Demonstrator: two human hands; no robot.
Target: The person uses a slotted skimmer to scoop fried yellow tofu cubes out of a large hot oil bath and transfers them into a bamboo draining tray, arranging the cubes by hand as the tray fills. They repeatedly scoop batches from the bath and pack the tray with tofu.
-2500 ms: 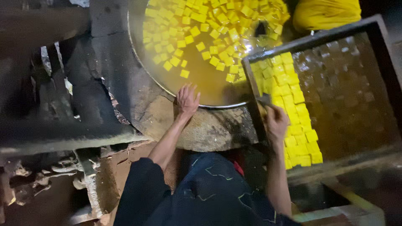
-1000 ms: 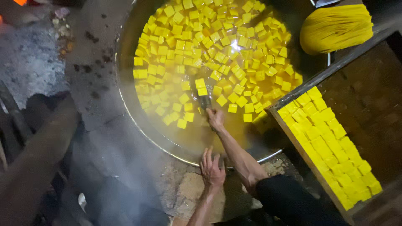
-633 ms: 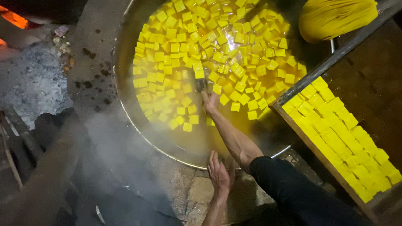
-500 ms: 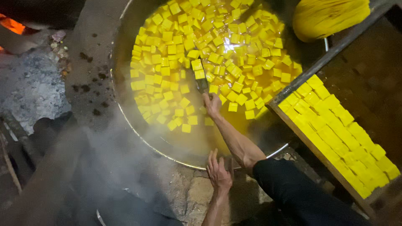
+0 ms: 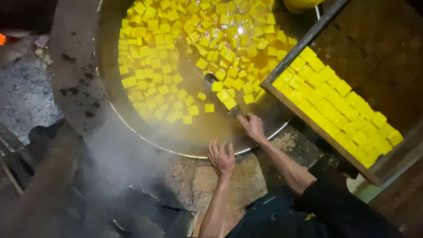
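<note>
Now right hand (image 5: 252, 127) grips a spatula (image 5: 220, 94) among yellow cubes (image 5: 167, 66); left hand (image 5: 221, 158) spread flat.

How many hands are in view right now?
2. The left hand lies spread on the stone ledge at the pan's rim; the right hand grips a spatula reaching into the pan of yellow cubes.

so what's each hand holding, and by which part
The right hand grips the near end of a dark utensil's handle; its far end carries yellow cubes over the pan. The left hand holds nothing, resting flat at the pan's rim.
</note>
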